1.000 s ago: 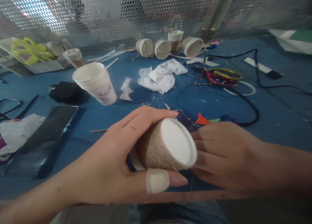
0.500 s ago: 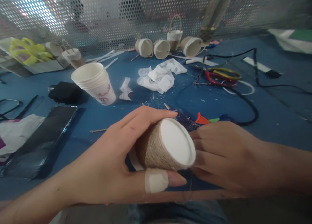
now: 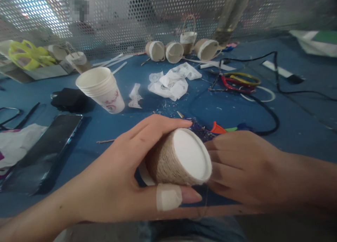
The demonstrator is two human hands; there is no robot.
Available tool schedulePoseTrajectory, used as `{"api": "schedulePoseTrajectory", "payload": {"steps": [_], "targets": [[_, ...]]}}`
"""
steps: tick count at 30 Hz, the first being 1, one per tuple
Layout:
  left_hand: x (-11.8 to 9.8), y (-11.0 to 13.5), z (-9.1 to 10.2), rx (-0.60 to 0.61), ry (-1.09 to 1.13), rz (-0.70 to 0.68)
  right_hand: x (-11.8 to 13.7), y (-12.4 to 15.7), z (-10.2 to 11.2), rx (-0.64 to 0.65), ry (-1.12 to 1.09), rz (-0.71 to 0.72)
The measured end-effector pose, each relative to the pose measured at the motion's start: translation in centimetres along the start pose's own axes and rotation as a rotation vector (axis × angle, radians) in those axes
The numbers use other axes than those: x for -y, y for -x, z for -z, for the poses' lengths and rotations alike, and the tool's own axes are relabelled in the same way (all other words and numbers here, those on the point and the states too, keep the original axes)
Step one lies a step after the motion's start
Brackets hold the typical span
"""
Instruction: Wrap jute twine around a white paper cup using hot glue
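Note:
My left hand [image 3: 137,164] is closed around a paper cup wrapped in brown twine [image 3: 164,161], tilted on its side with its white base [image 3: 192,156] facing right and towards me. A strip of tape is wound round my left thumb. Close against the cup's right side is my right hand [image 3: 244,168], its fingers curled in and their tips hidden. A thin strand of twine [image 3: 206,200] hangs below, between the cup and my right fingers. What those fingers pinch, if anything, does not show.
Stacked paper cups [image 3: 101,89] stand behind my left hand, near a phone [image 3: 43,154]. Crumpled white paper [image 3: 173,81] lies mid-table. Several twine-wrapped cups [image 3: 174,53] line the perforated screen [image 3: 158,17]. A black cable [image 3: 275,119] loops at right; yellow scissors [image 3: 28,56] sit far left.
Both hands and the wrapped cup stay almost where they were. The view has shifted very slightly.

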State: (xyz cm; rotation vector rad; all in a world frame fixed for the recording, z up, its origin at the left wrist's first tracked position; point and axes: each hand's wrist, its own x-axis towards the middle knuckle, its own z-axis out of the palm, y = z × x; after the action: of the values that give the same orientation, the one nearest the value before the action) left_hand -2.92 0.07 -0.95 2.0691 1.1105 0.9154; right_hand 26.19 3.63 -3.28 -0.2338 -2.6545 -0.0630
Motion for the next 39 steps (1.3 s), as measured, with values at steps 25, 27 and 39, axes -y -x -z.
{"api": "schedulePoseTrajectory", "payload": {"steps": [25,27,39], "targets": [[-0.2,-0.1,-0.3,-0.032,0.049,0.026,-0.1,-0.3,-0.1,0.003,-0.027,-0.014],[0.0,0.1,-0.4,-0.045,0.044,0.008,0.0,-0.2,-0.1,-0.002,-0.018,-0.017],[-0.4,-0.8,0.0,-0.098,0.067,0.113,0.0,0.9,-0.3,-0.032,-0.051,-0.063]]}}
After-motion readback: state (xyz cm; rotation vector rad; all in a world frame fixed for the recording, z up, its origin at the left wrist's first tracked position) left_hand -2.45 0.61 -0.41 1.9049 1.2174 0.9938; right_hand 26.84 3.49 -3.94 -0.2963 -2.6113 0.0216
